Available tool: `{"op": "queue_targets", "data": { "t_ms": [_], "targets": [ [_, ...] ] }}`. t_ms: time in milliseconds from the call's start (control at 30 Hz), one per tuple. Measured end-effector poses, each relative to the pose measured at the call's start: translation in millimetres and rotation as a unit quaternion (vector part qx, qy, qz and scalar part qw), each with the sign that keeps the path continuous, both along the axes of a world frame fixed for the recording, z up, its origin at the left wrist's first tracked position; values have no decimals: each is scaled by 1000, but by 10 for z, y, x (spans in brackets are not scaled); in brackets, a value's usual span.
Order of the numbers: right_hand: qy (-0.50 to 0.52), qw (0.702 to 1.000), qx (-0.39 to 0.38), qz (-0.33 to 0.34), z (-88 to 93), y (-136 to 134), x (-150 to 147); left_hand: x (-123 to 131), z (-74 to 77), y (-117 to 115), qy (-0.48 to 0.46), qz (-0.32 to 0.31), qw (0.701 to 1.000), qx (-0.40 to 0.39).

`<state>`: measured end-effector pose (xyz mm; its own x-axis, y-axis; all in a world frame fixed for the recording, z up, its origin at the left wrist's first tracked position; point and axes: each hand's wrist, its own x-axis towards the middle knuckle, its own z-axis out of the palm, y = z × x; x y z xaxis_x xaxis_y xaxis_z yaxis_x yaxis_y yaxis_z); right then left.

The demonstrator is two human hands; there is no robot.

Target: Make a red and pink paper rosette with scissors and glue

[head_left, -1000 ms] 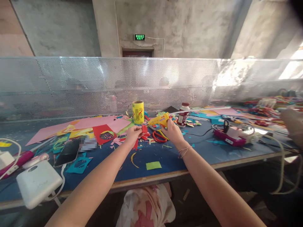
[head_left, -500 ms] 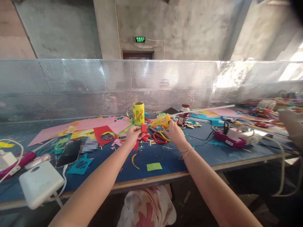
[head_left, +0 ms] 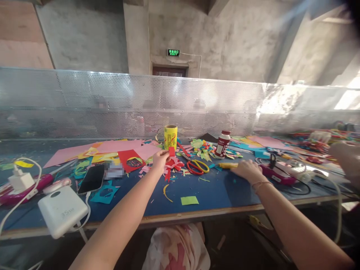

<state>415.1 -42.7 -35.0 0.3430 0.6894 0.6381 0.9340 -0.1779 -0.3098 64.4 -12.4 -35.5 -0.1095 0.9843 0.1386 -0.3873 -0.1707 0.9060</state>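
My left hand (head_left: 160,161) pinches a small folded piece of red paper (head_left: 171,151) between thumb and fingertips. Just below it on the blue table lies a red paper bow (head_left: 174,164). My right hand (head_left: 248,170) is closed around the handle end of a yellow glue gun (head_left: 227,165), which is low at the tabletop with its front pointing left. Its trigger and most of its handle are hidden by my fingers. Between my hands rest red-and-yellow-handled scissors (head_left: 198,167). A yellow printed cylinder (head_left: 170,137) stands upright behind my left hand.
A brown bottle (head_left: 222,145) stands behind the glue gun. A magenta power strip (head_left: 275,174) with cables is right of my hand. Left are a phone (head_left: 91,179) and a white charger (head_left: 63,212) at the edge. Paper scraps and a green rectangle (head_left: 189,200) lie about. Another person's arm (head_left: 344,155) shows far right.
My right hand has carried the glue gun from above the scissors to the right and down to the tabletop. My left hand still holds the red paper. The view has shifted slightly.
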Motion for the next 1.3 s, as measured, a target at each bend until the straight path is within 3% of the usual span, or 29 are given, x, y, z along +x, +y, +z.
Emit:
{"op": "queue_targets", "data": {
  "t_ms": [33, 67, 133, 200, 267, 333, 400, 533, 700, 933, 1033, 1100, 1133, 1200, 1233, 1300],
  "targets": [
    [-9, 999, -30, -9, 25, -8, -150, 6, -8, 3, 8, 4, 1000, 6],
    [-19, 999, -37, 34, 58, -10, -355, 12, -18, 5, 17, 9, 1000, 13],
    [27, 982, -29, 184, 123, 13, -876, 25, -36, 1, 32, 14, 999, 31],
    [148, 938, -26, 313, 158, 78, -1430, 40, -39, -21, 36, 11, 998, 50],
    [269, 873, -51, 403, 154, 173, -1885, 53, -18, -58, 22, 4, 998, 57],
    [348, 823, -63, 444, 127, 275, -2175, 61, 20, -97, -6, -3, 999, 43],
    [394, 796, -57, 457, 96, 359, -2310, 63, 56, -119, -37, -4, 999, 17],
    [454, 760, -46, 463, 51, 418, -2367, 62, 75, -108, -76, 2, 997, -8],
    [526, 707, -34, 471, 28, 343, -2409, 73, 40, -81, -96, -33, 995, 4],
    [580, 678, -26, 450, 35, 258, -2384, 125, 20, -89, -63, -67, 996, 1],
    [592, 675, -35, 440, 38, 283, -2315, 62, 16, -16, -6, -88, 996, 16],
    [595, 679, -33, 429, 37, 323, -2235, -72, 22, 76, 104, -62, 992, 27],
    [594, 684, -29, 422, 36, 347, -2184, -165, 25, 130, 189, -12, 981, 36],
    [592, 696, -25, 406, 33, 399, -2074, -370, 18, 236, 357, 115, 924, 75],
    [592, 700, -24, 399, 29, 425, -2021, -464, 4, 281, 427, 144, 889, 78],
    [592, 702, -21, 395, 14, 476, -1932, -590, -47, 344, 546, 131, 827, 38]
  ]
}}
